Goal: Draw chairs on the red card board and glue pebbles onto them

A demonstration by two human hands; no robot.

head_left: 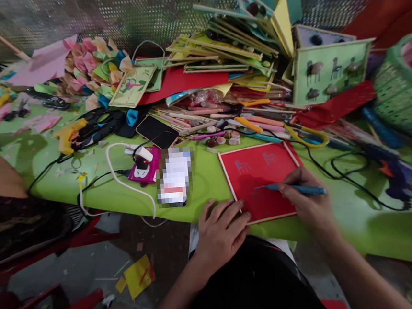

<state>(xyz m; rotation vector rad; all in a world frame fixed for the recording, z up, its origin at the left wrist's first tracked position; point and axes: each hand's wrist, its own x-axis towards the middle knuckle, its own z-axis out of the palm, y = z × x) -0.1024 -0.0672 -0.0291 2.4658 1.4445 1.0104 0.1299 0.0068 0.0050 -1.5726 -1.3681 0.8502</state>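
We are taking the red rectangular card with a pale stick frame (pixel 262 181) as our landmark. It is lying flat on the light green surface (pixel 208 178), near the front edge. Far to the left of the card, a yellow plastic glue gun (pixel 66 136) is lying on its side among black cables. Closer to the card, also on its left, a pink plastic charger block (pixel 143 170) is sitting with a white plug in it, and a black flat phone (pixel 157 131) is lying just behind that.

At the card's lower left corner we are seeing the left hand (pixel 220 230) lying open and palm down, holding nothing, with its fingertips touching the card's near edge. Over the card's right half, the right hand (pixel 309 203) is gripping a slim blue pen (pixel 312 190), whose tip is pointing left and touching the red face near the middle.

Behind the card's right corner, yellow-handled scissors (pixel 307 136) are lying among pencils. Further behind, a pale green card with grey pebbles glued on (pixel 330 74) is standing upright. Well to the right of the card, a dark purple glue gun (pixel 395 174) is lying on the surface, and a green woven plastic basket (pixel 402 89) is standing behind it.
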